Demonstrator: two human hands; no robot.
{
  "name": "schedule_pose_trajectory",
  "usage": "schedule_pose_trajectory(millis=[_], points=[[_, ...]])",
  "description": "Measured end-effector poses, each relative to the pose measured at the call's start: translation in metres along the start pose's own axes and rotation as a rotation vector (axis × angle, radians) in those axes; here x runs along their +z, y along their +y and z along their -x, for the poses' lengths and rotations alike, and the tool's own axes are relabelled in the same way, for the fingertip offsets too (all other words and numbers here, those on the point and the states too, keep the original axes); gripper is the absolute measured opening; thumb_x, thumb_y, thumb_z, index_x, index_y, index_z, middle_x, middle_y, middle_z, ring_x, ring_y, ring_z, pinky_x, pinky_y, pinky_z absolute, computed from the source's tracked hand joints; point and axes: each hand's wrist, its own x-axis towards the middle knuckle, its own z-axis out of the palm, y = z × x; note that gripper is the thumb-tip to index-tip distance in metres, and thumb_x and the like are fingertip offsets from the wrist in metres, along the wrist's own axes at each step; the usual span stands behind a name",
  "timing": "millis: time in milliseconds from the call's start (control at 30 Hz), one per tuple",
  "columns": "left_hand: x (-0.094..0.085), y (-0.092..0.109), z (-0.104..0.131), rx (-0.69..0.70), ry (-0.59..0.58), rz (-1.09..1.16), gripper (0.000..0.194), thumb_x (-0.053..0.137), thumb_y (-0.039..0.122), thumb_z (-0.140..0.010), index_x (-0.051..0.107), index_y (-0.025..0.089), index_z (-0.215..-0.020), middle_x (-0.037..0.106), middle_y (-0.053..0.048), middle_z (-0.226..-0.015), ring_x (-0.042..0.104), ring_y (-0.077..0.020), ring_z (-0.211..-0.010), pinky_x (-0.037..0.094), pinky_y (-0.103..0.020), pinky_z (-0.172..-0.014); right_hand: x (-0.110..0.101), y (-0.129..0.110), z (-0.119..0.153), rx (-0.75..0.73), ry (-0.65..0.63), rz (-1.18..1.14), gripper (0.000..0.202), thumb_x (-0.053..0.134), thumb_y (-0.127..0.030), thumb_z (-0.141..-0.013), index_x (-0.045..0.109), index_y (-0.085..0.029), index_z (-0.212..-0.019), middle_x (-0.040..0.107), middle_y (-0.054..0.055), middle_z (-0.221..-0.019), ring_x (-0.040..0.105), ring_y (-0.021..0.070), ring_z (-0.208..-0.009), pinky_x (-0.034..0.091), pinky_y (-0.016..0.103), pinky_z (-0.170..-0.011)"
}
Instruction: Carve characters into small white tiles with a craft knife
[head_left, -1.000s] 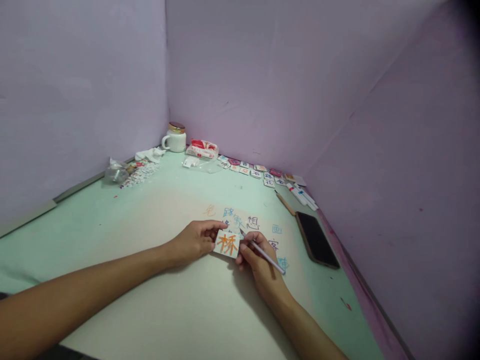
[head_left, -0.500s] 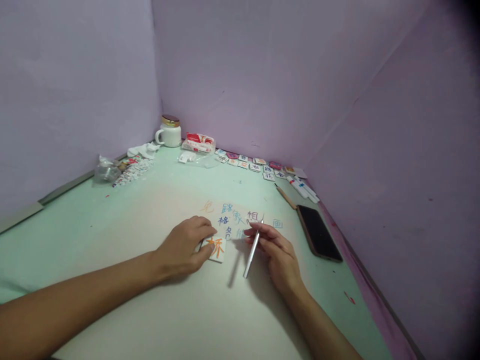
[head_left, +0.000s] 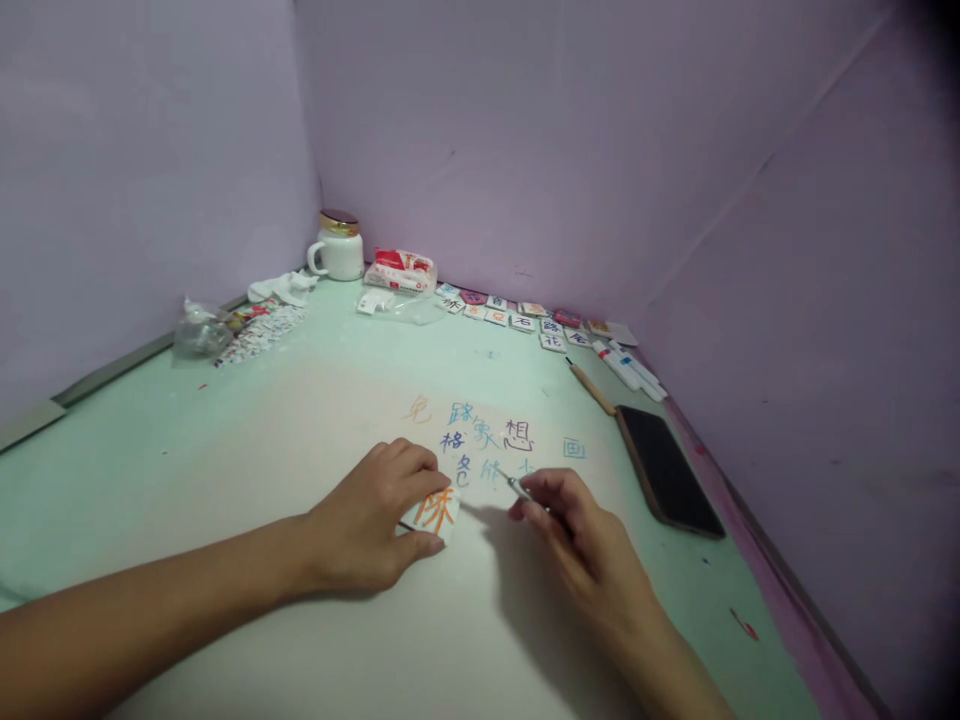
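Observation:
My left hand (head_left: pixel 382 515) has its thumb and fingers closed on the edges of a small white square tile (head_left: pixel 442 513), which lies on the tabletop and bears an orange Chinese character. Fingers cover the tile's left part. In my right hand (head_left: pixel 574 520) is a slim silver craft knife (head_left: pixel 516 486), pinched between thumb and fingers with its pointed tip toward the upper left. The tip is apart from the tile, to its right. Most of the knife's handle is hidden by the hand. Coloured handwritten characters (head_left: pixel 517 433) mark the surface just beyond both hands.
A phone (head_left: pixel 667 470) lies at the right, with a wooden-handled tool (head_left: pixel 592 388) and white markers (head_left: pixel 626 370) behind it. Several character tiles (head_left: pixel 523 323) line the back wall. A lidded white mug (head_left: pixel 341 255), red-white packet (head_left: pixel 401 270) and paper scraps (head_left: pixel 262 333) are farther left.
My right hand has turned the knife from nearly upright to a lower slant, tip now toward the upper left. My left hand has closed further round the tile, which has turned. The view has shifted slightly.

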Motion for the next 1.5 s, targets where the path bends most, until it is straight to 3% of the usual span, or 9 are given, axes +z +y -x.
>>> schedule_pose_trajectory(millis=[133, 267, 700, 1000, 1500], points=[[0.002, 0.001, 0.002, -0.014, 0.002, -0.010, 0.030, 0.060, 0.027, -0.078, 0.059, 0.017, -0.106, 0.056, -0.010, -0.105, 0.049, -0.0265, -0.097, 0.039, -0.044, -0.084, 0.005, 0.001, 0.007, -0.010, -0.063, 0.234, 0.013, 0.045, -0.027, -0.088, 0.057, -0.024, -0.094, 0.069, 0.000, -0.075, 0.063, 0.0180, -0.063, 0.042, 0.028, -0.056], [0.004, 0.003, 0.003, -0.010, 0.013, 0.010, 0.028, 0.060, 0.025, -0.078, 0.059, 0.017, -0.105, 0.055, -0.009, -0.104, 0.048, -0.0258, -0.096, 0.039, -0.043, -0.085, 0.014, 0.000, 0.010, -0.120, 0.041, 0.333, 0.014, 0.047, -0.021, -0.085, 0.061, -0.022, -0.087, 0.069, 0.002, -0.076, 0.063, 0.0188, -0.067, 0.042, 0.028, -0.056], [0.003, 0.003, 0.005, 0.028, -0.002, 0.053, 0.027, 0.059, 0.026, -0.081, 0.057, 0.017, -0.106, 0.055, -0.010, -0.103, 0.048, -0.0259, -0.095, 0.040, -0.043, -0.084, 0.031, 0.001, 0.013, -0.229, 0.209, 0.336, 0.014, 0.049, -0.016, -0.083, 0.063, -0.018, -0.081, 0.066, 0.006, -0.072, 0.060, 0.0195, -0.065, 0.045, 0.030, -0.056], [0.004, 0.003, 0.004, 0.039, -0.007, 0.071, 0.026, 0.060, 0.024, -0.080, 0.058, 0.016, -0.105, 0.055, -0.010, -0.102, 0.047, -0.0255, -0.094, 0.041, -0.043, -0.084, 0.036, -0.001, 0.011, -0.275, 0.230, 0.325, 0.015, 0.052, -0.013, -0.081, 0.067, -0.016, -0.080, 0.065, 0.007, -0.073, 0.060, 0.0206, -0.066, 0.045, 0.031, -0.055], [0.001, 0.002, 0.001, 0.071, -0.046, 0.086, 0.026, 0.057, 0.027, -0.083, 0.057, 0.017, -0.107, 0.056, -0.010, -0.103, 0.048, -0.0254, -0.094, 0.042, -0.042, -0.083, 0.041, -0.003, 0.007, -0.303, 0.318, 0.470, 0.025, 0.046, -0.011, -0.081, 0.065, -0.018, -0.066, 0.056, 0.004, -0.058, 0.052, 0.0167, -0.056, 0.025, 0.027, -0.045]])
